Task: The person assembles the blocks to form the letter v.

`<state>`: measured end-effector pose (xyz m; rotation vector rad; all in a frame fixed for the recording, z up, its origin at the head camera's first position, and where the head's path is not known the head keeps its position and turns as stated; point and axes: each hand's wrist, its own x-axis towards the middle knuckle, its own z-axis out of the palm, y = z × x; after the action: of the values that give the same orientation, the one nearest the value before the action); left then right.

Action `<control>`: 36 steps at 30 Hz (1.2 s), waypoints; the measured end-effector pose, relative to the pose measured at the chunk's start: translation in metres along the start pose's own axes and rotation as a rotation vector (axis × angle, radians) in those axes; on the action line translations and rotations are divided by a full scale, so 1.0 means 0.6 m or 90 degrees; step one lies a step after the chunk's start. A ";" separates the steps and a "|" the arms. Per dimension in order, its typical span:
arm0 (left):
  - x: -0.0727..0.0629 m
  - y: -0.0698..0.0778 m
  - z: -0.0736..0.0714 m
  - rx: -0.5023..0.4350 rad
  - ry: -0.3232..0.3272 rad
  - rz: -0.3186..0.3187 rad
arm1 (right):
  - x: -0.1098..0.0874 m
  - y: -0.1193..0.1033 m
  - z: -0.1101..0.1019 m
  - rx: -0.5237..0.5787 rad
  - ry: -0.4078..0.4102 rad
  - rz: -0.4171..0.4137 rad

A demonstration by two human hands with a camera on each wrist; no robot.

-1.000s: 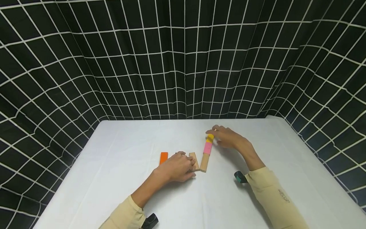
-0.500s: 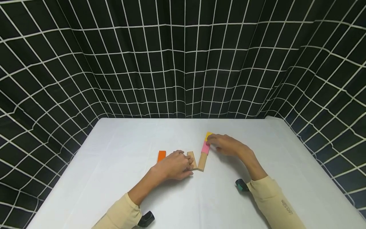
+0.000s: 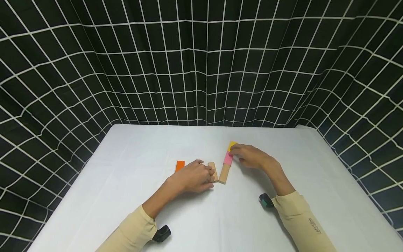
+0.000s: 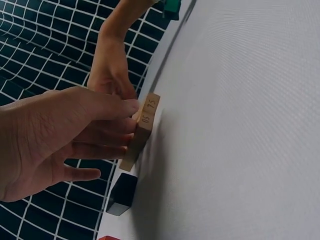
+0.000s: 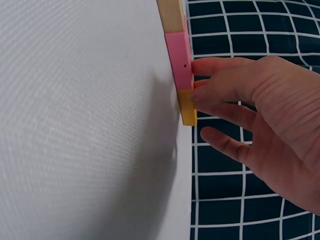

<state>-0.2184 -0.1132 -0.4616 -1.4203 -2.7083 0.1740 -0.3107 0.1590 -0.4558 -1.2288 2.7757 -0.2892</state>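
Blocks lie in a small group near the middle of the table (image 3: 126, 196), and both hands work on them. The right hand (image 3: 252, 157) has its fingertips (image 5: 200, 67) pressed against the side of the pink block (image 3: 228, 158) and the yellow block (image 3: 232, 145); the fingers are almost straight and close together, and they do not wrap around anything. These two blocks and the long plain block (image 3: 224, 173) make one slanted row, end touching end. The left hand (image 3: 193, 176) puts its fingertips (image 4: 125, 125) on the short plain block (image 3: 213, 169), fingers slightly bent and close together, resting on its face. The near end of this block meets the near end of the long one, so the two form a narrow V. An orange block (image 3: 179, 166) lies just beside the left hand, on its outer side. A dark block (image 4: 120, 194) shows only in the left wrist view, near the short plain block.

All around the group the white table is free, and every edge is well apart from the blocks.

Compared with one second ago, the right fingers have come from the yellow end down to the join of pink and yellow. The left hand stays on the short block.
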 end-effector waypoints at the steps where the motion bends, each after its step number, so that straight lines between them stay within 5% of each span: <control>1: 0.000 0.000 -0.001 -0.008 0.002 -0.001 | 0.000 0.000 0.000 0.001 0.001 0.001; 9: -0.005 -0.012 -0.014 -0.099 0.022 -0.038 | -0.001 0.001 0.004 0.013 0.007 0.006; 13: -0.023 -0.036 -0.036 -0.169 0.040 -0.102 | -0.002 0.003 0.005 0.010 0.013 0.012; 18: -0.065 -0.070 -0.045 -0.201 0.012 -0.187 | 0.001 0.004 0.006 0.018 0.016 0.008; 25: -0.077 -0.086 -0.010 -0.195 -0.054 -0.170 | -0.001 0.004 -0.002 0.018 0.014 0.026; 36: -0.065 -0.082 0.002 -0.185 -0.031 -0.160 | 0.003 0.000 0.000 0.028 0.013 0.017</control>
<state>-0.2365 -0.1730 -0.4567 -1.1248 -3.0170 -0.2108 -0.3118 0.1577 -0.4560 -1.1852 2.7846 -0.3600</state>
